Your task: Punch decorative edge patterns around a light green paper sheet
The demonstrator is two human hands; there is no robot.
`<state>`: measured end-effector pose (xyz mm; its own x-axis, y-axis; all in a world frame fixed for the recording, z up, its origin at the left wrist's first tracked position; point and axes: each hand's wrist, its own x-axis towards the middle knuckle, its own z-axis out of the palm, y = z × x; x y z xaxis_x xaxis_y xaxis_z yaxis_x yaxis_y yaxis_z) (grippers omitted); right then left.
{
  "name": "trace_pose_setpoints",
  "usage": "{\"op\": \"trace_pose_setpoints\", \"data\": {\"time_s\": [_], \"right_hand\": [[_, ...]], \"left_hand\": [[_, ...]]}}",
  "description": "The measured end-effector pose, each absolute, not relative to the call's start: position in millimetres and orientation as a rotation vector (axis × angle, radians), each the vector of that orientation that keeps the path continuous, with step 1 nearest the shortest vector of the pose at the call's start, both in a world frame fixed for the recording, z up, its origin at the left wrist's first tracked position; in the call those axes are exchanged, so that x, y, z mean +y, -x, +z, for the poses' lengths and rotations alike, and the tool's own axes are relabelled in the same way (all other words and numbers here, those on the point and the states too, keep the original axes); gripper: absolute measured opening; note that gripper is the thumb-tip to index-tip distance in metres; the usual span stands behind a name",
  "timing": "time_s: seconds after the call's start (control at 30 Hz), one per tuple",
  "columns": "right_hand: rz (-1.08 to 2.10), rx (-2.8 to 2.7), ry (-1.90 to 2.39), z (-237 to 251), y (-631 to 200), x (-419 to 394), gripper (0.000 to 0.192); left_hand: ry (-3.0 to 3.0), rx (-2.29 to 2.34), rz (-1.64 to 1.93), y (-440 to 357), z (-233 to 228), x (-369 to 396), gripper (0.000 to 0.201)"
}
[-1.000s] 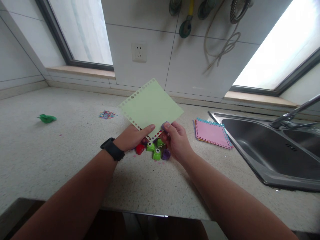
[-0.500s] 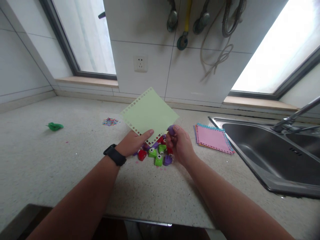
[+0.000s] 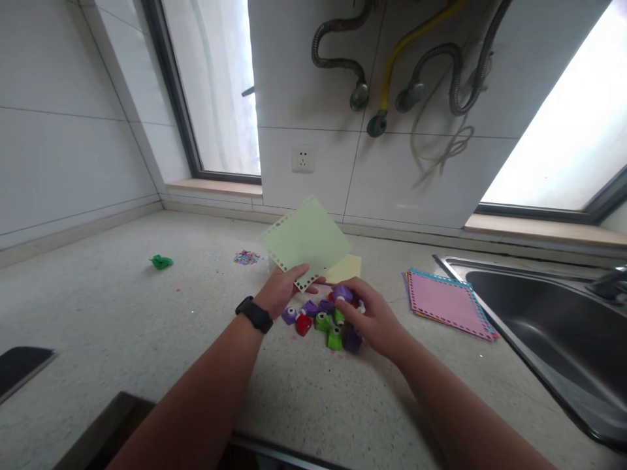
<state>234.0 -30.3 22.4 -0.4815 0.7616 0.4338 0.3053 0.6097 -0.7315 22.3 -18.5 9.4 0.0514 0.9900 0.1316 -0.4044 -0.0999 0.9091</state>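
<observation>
Pale green paper sheet [image 3: 313,232]: where is it just now?

Up off the speckled countertop [image 3: 206,307], in the left hand [image 3: 280,292], with the thumb laid over its near corner and the fingers beneath. It overlaps a pale yellow paper [image 3: 347,269] behind it.

How would you expect it to handle?

Light, I'd judge, and fairly stiff for paper, since it stands out from one corner without much sag. The row of punched holes probably makes the edges easier to tear, so I'd take hold with a broad thumb, partly on the unpunched middle, rather than pinch the perforated rim.

Which way does it point?

Like a diamond: held corner toward the wearer, opposite corner up and away toward the tiled wall [image 3: 313,189]. It looks near square, so I can't pick out a long axis; holes run along both left-hand edges.

And the other hand?

Apart from the left. The right hand [image 3: 375,320] has thumb and fingers closed about a purple craft punch [image 3: 343,292], just above the green craft punches [image 3: 335,338] and a red craft punch [image 3: 304,324].
</observation>
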Motion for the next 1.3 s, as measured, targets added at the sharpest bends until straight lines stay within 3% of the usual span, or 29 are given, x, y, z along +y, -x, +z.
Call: {"op": "trace_pose_setpoints", "data": {"time_s": [0.33, 0.97, 1.3], "right_hand": [[0.488, -2.519, 0.663, 30.0, -224.9, -54.5, 0.030], [0.367, -2.735, 0.495, 31.9, -218.8, -56.8, 0.013], [0.093, -2.065, 1.269, 21.8, -288.0, 21.5, 0.014]], "left_hand": [[-0.877, 0.698, 1.394, -16.1, 12.5, -16.1, 0.033], [-0.947, 0.716, 1.423, -13.9, 5.1, -9.7, 0.028], [-0.813, 0.759, 1.609, -8.9, 6.3, -5.2, 0.029]]}}
